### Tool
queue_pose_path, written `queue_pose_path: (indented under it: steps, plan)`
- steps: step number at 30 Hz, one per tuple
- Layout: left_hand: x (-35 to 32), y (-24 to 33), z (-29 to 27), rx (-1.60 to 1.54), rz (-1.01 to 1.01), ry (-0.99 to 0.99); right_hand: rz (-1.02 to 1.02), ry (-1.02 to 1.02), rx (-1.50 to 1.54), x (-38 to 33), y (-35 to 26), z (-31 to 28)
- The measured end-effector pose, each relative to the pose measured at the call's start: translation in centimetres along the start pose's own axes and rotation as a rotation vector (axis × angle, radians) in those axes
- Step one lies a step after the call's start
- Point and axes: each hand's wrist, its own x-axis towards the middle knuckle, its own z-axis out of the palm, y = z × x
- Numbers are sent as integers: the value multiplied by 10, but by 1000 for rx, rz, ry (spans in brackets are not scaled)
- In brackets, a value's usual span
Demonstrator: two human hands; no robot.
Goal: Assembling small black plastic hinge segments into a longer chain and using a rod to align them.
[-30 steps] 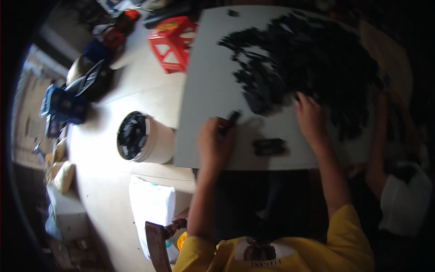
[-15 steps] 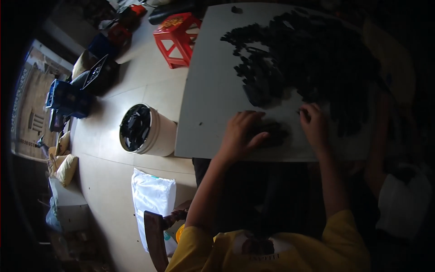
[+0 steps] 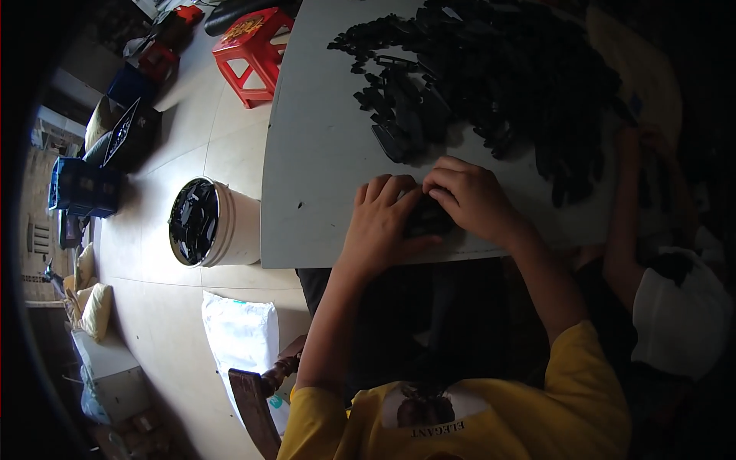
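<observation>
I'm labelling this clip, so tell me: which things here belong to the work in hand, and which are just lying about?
In the work:
left hand
right hand
small black part under both hands
heap of black parts
grey table

Lying about:
white bucket of black pieces
red stool
white sack
blue crate

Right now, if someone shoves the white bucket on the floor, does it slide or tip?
The bucket probably slides: it stands upright on smooth floor tiles, broad for its height. It looks nearly full of black parts, so likely heavy and hard to tip.
</observation>
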Motion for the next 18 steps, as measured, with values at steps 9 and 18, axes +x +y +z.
queue_pose_path:
  steps: [9,18]
  plan:
    - [0,-4,1,-252,-49,13,-15,-79,-29,14,-2,0]
    - [-3,-5,-1,-336,-79,22,-32,-202,-224,23,-20,4]
